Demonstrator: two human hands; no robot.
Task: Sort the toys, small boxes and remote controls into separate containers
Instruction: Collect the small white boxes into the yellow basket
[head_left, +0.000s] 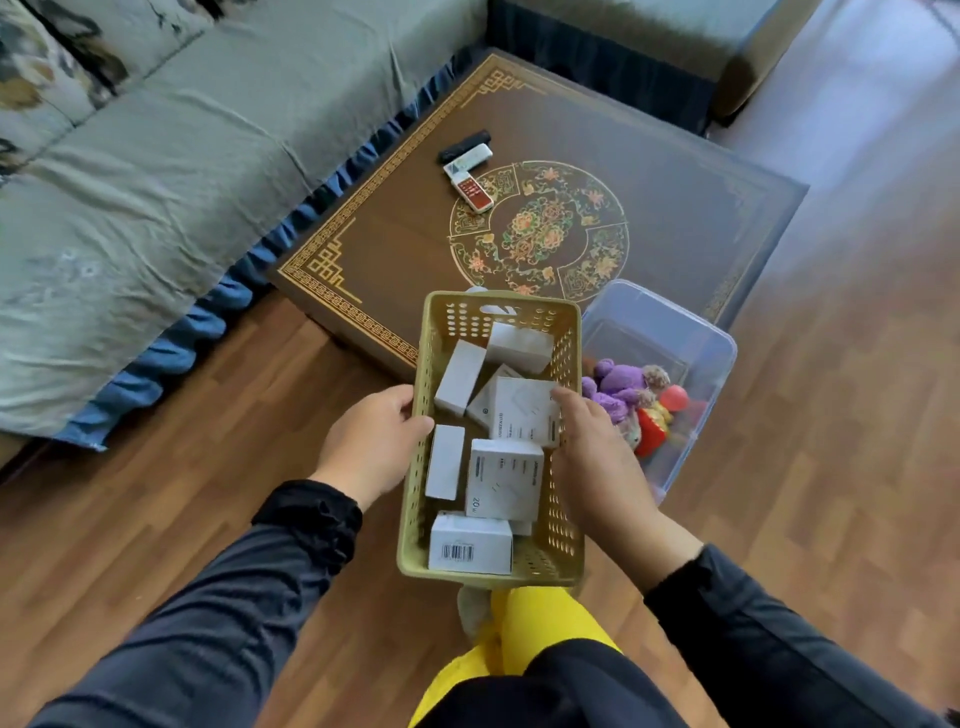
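Both hands held the basket (566, 364) of small boxes (503, 478): left hand (371, 447) fingers curled over its rim, right hand (597, 457) probably gripping too; remotes (467, 166) beyond it on the tabletop (675, 208).

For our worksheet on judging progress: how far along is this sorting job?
Done: the white small boxes lie in the perforated yellow plastic basket, and the plush toys sit in the clear plastic tub. In hand: the left hand and right hand grip the basket's sides. Left: three remote controls lie on the patterned brown low table, unsorted.
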